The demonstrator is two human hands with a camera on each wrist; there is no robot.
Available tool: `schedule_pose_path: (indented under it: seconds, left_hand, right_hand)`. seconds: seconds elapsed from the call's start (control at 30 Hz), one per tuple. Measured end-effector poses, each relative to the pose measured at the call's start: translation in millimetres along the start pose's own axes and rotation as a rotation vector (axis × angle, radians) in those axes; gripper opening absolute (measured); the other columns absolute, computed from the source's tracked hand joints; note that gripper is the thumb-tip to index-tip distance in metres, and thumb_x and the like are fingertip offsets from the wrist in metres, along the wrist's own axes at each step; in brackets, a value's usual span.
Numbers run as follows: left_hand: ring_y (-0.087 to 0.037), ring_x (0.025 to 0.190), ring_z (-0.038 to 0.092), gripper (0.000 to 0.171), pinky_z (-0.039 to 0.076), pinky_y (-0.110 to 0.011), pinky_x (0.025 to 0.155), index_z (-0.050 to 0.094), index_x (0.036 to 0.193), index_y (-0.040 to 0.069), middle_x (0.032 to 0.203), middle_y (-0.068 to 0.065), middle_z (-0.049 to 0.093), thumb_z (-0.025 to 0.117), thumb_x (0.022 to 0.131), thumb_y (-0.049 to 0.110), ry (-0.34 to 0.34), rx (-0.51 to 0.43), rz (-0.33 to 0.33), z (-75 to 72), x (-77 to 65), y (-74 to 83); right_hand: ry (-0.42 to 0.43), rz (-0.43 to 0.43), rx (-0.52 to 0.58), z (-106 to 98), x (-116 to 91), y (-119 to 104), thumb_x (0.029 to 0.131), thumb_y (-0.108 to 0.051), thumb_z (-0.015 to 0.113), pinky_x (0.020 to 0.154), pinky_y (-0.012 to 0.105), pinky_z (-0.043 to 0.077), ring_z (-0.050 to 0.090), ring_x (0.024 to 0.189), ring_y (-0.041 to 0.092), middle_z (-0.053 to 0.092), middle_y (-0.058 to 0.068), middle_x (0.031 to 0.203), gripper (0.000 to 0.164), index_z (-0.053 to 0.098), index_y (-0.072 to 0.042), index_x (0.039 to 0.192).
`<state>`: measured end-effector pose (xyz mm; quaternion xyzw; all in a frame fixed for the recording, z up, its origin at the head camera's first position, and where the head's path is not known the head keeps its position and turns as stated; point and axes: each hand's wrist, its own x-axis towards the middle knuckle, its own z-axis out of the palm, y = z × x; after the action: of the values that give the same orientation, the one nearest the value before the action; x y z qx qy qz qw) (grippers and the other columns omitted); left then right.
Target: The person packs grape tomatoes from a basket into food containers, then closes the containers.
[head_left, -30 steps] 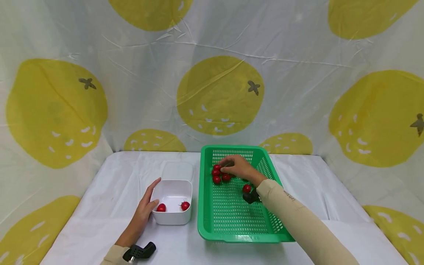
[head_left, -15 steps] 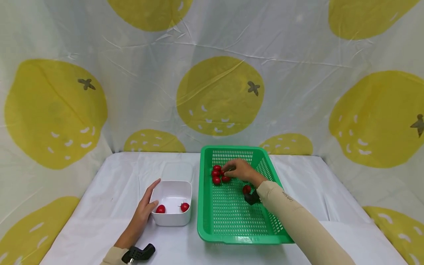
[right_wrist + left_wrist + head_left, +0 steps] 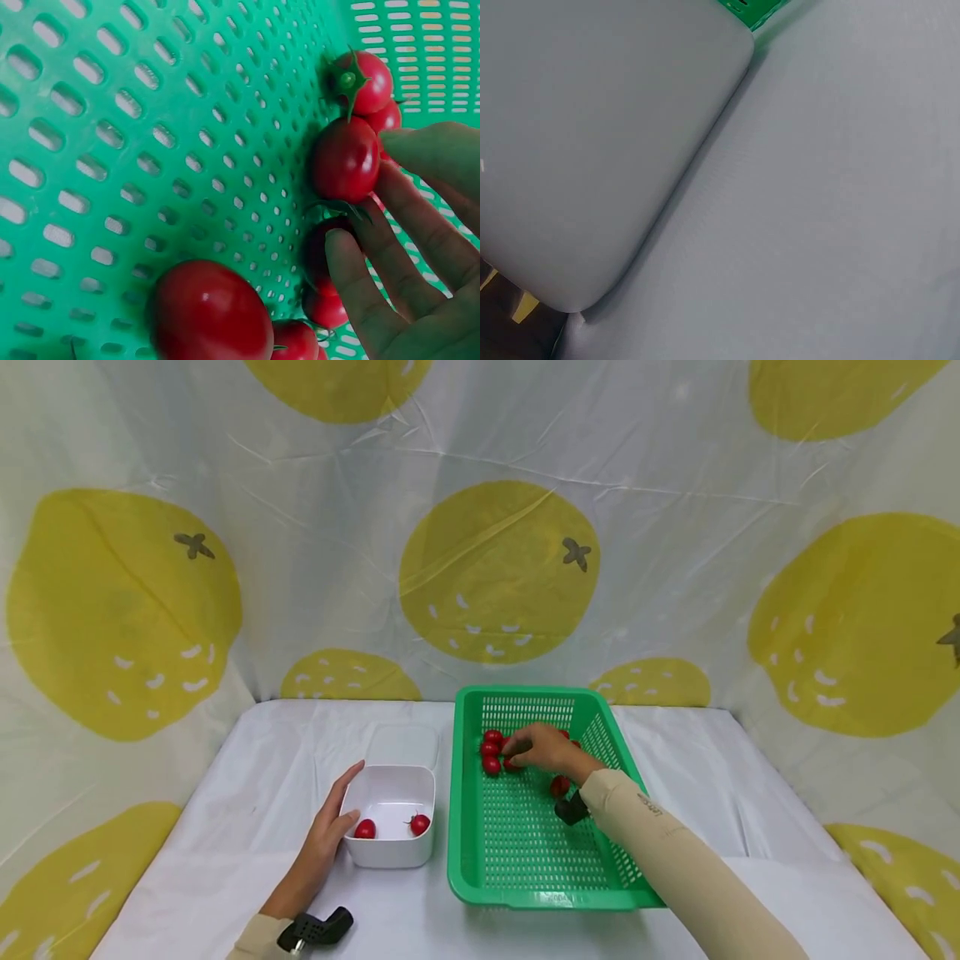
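Note:
My left hand (image 3: 327, 827) rests along the left side of a white square box (image 3: 393, 854), its fingers extended and its thumb at the rim. Inside the box lie two cherry tomatoes, one at the left (image 3: 365, 829) and one at the right (image 3: 419, 823). My right hand (image 3: 546, 748) reaches into a green basket (image 3: 466, 860) among several more cherry tomatoes. In the right wrist view its thumb is close to one tomato (image 3: 346, 159), and a fingertip lies by a darker tomato (image 3: 321, 259) below it. The fingers are spread and fairly straight.
Behind the white box lies a flat, pale lid (image 3: 403, 746). A single tomato (image 3: 559, 787) sits in the basket beneath my right wrist. Lemon-print cloth (image 3: 498, 577) hangs behind and at both sides of the white-covered table (image 3: 187, 877).
My right hand has moved slightly right and nearer to me over the tomatoes in the basket. The left hand and the white box stay in place.

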<state>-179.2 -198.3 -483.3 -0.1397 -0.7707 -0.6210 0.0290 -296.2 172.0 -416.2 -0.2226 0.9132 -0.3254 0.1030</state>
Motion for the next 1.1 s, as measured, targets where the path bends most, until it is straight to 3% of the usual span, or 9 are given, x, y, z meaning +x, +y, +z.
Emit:
schedule_pose_path:
  seconds: [0.53, 0.87, 1.1]
  left_hand:
    - [-0.026, 0.146, 0.007, 0.061, 0.0, -0.074, 0.104, 0.025, 0.152, 0.029, 0.158, 0.004, 0.018, 0.042, 0.095, 0.017, -0.005, -0.002, 0.008, -0.4, -0.3, 0.4]
    - [-0.025, 0.145, 0.009, 0.063, 0.001, -0.073, 0.105, 0.025, 0.152, 0.032, 0.158, 0.002, 0.018, 0.042, 0.094, 0.014, 0.001, -0.003, 0.004, 1.5, -0.2, 1.8]
    - [-0.025, 0.146, 0.009, 0.062, 0.001, -0.073, 0.105, 0.025, 0.152, 0.033, 0.158, 0.004, 0.018, 0.042, 0.094, 0.017, 0.005, 0.007, 0.016, 0.0, -0.7, 1.3]
  right_hand:
    - [-0.033, -0.059, -0.181, 10, -2, -2, 0.084, -0.004, 0.072, 0.084, 0.037, 0.052, 0.062, 0.101, 0.024, 0.07, 0.004, 0.107, 0.024, 0.074, -0.009, 0.108]
    - [-0.046, -0.043, -0.208, 10, -3, -1, 0.085, -0.007, 0.073, 0.086, 0.039, 0.051, 0.061, 0.103, 0.025, 0.069, 0.004, 0.109, 0.025, 0.073, -0.01, 0.11]
    - [-0.02, -0.036, -0.162, 4, 0, -1, 0.087, -0.011, 0.072, 0.087, 0.041, 0.051, 0.059, 0.109, 0.028, 0.067, 0.006, 0.115, 0.027, 0.071, -0.01, 0.114]
